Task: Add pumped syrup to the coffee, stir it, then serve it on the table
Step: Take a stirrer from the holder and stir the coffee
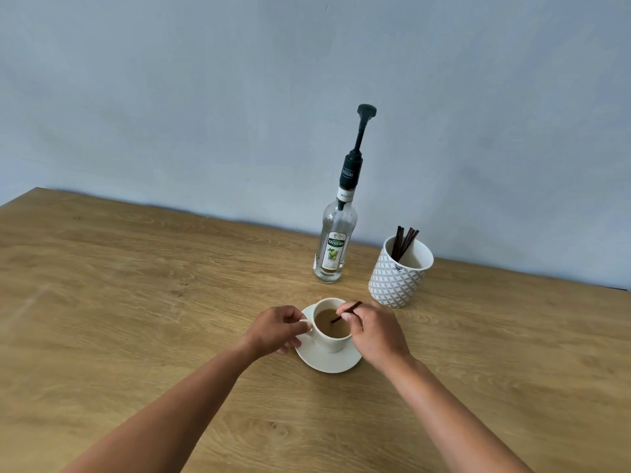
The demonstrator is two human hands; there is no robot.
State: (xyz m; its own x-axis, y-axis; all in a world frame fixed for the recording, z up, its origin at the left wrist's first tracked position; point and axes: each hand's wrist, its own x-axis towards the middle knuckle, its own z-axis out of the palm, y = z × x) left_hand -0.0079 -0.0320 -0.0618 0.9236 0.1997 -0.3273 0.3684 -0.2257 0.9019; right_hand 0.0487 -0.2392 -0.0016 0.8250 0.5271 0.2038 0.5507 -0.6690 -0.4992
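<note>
left hand pinching the handle of a round white ceramic cup of milky coffee, sitting on a white saucer mid-table, right hand gripping a thin dark stir stick dipping into it, clear glass syrup bottle with black pump standing far, patterned stick-holder cup right of it, bare wood-grain table lying open to the left

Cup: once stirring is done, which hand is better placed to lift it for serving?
Probably left. The left hand already pinches the cup handle, while the right hand is busy holding the stirrer in the coffee.

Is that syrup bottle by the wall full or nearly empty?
Nearly empty. The syrup bottle stands upright, and its clear glass shows only a shallow layer of liquid at the bottom, beneath the label.
</note>
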